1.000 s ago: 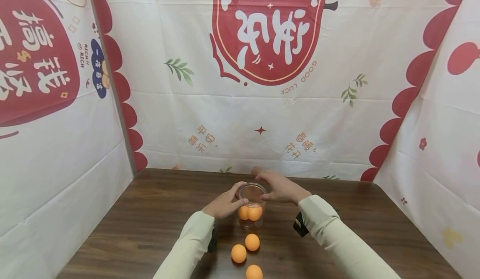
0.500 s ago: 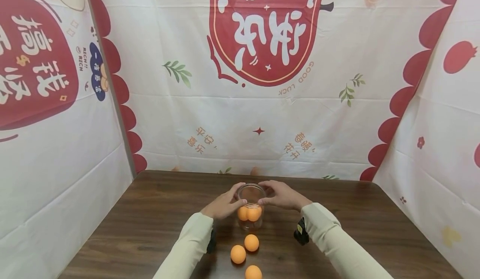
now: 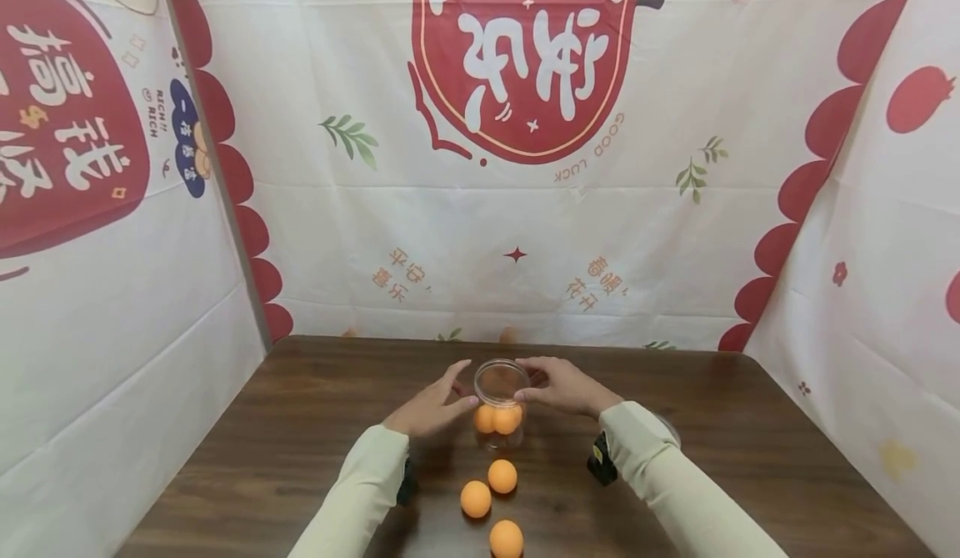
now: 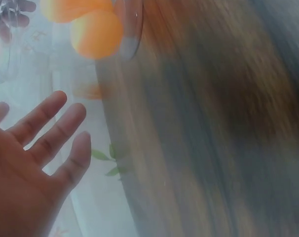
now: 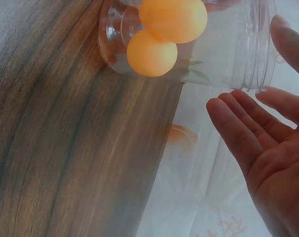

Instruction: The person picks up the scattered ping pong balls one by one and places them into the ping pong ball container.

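Observation:
A clear plastic jar (image 3: 501, 437) without a lid on it stands upright on the table, with orange balls (image 5: 152, 53) inside. My right hand (image 3: 564, 384) holds the jar's rim at its right side, thumb in front and index finger behind; in the right wrist view the other fingers stay just off the wall. To the left of the jar, my left hand (image 3: 429, 404) is spread with straight fingers, slightly apart from it. The left wrist view shows that palm (image 4: 21, 168) facing the jar. Three loose orange balls, one of them nearest the jar (image 3: 502, 476), lie in front.
A dark wood-grain table (image 3: 300, 424) is bounded by white printed cloth (image 3: 337, 233) at the back and both sides. Behind the right sleeve shows the curved edge of a clear round object (image 3: 669, 429). Dark devices sit on both wrists, such as the right wrist camera (image 3: 602, 460).
My right hand has come in from beyond the jar to its rim. My left hand has drawn back to the left, away from the jar, its fingers opening.

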Motion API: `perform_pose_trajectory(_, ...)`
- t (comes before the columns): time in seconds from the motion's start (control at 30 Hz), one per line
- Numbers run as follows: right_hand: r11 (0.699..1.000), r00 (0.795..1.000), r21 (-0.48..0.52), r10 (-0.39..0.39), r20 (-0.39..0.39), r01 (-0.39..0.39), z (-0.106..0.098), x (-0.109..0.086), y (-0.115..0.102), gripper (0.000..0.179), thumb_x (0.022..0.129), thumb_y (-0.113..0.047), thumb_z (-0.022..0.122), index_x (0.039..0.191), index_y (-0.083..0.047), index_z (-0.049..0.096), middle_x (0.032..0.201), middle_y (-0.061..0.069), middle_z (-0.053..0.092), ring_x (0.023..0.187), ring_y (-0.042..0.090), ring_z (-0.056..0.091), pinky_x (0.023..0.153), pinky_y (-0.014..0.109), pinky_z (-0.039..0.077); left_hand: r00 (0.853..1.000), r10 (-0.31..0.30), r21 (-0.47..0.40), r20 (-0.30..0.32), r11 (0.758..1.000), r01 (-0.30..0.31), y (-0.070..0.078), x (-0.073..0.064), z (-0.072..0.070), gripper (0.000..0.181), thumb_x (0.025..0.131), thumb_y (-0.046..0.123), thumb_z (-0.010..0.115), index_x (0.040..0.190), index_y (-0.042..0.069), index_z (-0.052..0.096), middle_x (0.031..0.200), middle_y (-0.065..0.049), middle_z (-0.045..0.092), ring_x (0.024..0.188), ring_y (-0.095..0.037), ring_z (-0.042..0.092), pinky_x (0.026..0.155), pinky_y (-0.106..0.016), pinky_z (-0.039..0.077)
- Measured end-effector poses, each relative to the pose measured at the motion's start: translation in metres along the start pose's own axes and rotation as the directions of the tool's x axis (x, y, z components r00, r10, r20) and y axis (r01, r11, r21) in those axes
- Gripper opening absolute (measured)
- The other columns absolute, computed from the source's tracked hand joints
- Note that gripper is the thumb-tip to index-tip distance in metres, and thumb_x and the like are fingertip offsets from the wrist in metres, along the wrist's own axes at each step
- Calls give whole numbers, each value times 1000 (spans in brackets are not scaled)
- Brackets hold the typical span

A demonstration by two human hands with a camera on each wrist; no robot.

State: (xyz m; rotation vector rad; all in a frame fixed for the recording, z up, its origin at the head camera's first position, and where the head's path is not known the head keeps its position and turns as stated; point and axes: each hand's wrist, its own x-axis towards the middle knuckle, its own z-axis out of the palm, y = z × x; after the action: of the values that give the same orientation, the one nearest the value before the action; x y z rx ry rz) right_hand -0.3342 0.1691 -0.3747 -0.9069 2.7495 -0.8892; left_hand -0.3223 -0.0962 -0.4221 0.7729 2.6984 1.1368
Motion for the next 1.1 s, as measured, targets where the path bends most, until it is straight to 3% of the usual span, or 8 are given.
perform_pose_trajectory(0.23,1000,1000,-16,6,6,-6,-2,2,0,68,89,-38,64,140,1,44,125,17,60,108,27,61,89,42,50,1000,-3,74,3,997,3,2,-13,-7,71,94,46,54,149,15,23,128,-20,53,108,-32,57,90,-48,46)
perform_pose_trajectory(0.47,1000,1000,-22,-9,23,10,-1,3,-2,67,90,-37,64,139,4,43,121,16,62,105,26,62,88,41,50,999,33,28,28,999,-34,10,-36,-7,61,93,37,58,142,7,36,129,-20,52,112,-33,55,91,-48,46)
perform_pose_trajectory(0.77,1000,1000,-16,1,18,-1,-6,2,-6,67,90,-37,64,140,3,43,118,13,65,105,25,63,89,42,50,988,105,115,116,986,-118,23,-61,11,56,89,36,63,137,11,45,130,-10,52,121,-28,52,97,-41,45)
perform_pose_trajectory(0.97,1000,1000,-18,4,21,-4,-6,3,-5,66,89,-36,65,139,3,44,115,12,65,103,25,63,89,42,50,969,202,233,142,944,-231,27,-73,28,54,86,33,65,133,11,50,126,-5,54,111,-18,56,90,-31,48)
perform_pose_trajectory(1.1,1000,1000,-28,8,20,-7,-4,3,-4,66,89,-36,65,139,2,45,115,11,65,103,24,63,88,41,50,963,236,273,133,925,-265,25,-79,40,52,84,31,68,130,13,53,119,-1,55,98,-8,55,82,-23,48)
